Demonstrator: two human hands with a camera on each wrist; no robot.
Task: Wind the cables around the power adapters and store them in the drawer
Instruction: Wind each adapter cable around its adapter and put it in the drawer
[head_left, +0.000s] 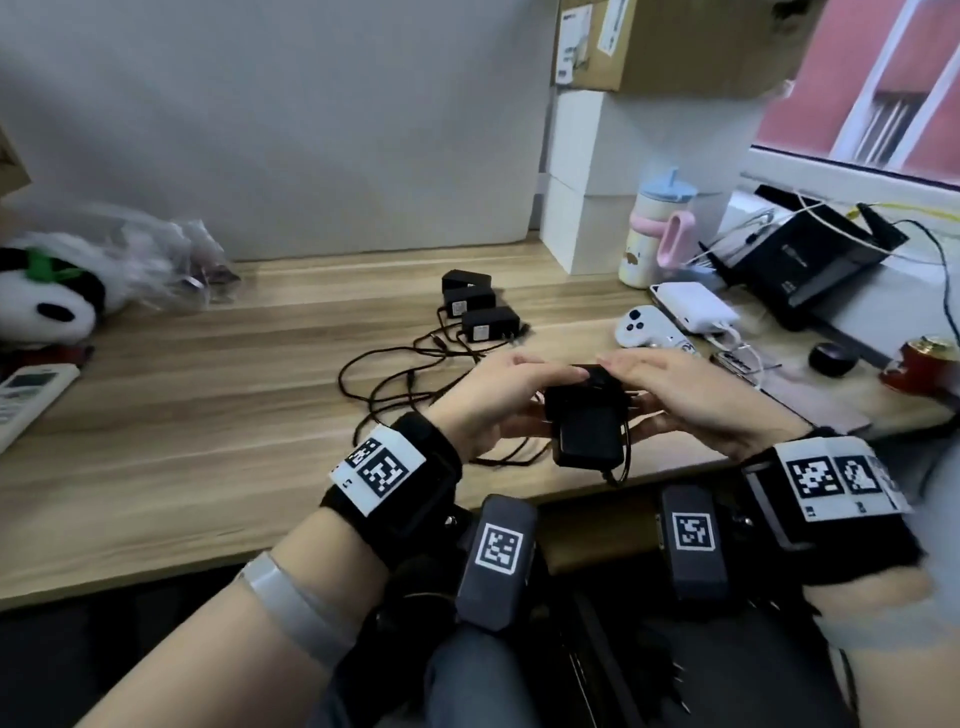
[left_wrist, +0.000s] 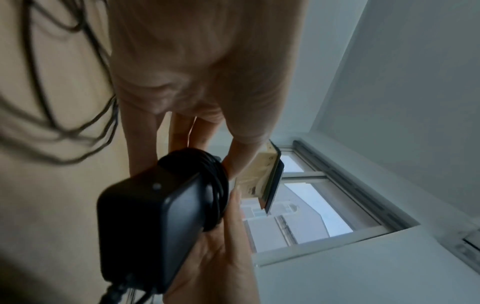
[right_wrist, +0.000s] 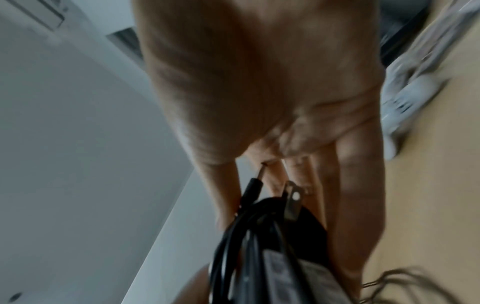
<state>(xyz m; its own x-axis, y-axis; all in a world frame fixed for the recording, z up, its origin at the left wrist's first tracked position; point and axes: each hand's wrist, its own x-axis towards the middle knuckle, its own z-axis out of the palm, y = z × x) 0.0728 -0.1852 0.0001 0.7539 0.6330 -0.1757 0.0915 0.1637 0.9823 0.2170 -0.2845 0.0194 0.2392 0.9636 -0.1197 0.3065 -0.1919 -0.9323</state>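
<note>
A black power adapter (head_left: 587, 423) with its cable (left_wrist: 210, 185) wound round one end is held just above the wooden desk's (head_left: 208, 415) front edge. My left hand (head_left: 498, 395) grips it from the left, thumb on top. From the right, my right hand (head_left: 685, 395) holds the wound end, where the cable's barrel plug (right_wrist: 253, 189) and a metal prong (right_wrist: 293, 201) stick out by the fingers. Three more black adapters (head_left: 491, 323) lie farther back, with their loose cables (head_left: 405, 384) spread across the desk. No drawer is in view.
A panda plush (head_left: 47, 306), a plastic bag (head_left: 156, 254) and a white remote (head_left: 26, 395) sit at the left. At the right are a drinking bottle (head_left: 654, 234), a white power bank (head_left: 696, 306), a white controller (head_left: 644, 327), a black router (head_left: 810, 260) and stacked white boxes (head_left: 597, 182).
</note>
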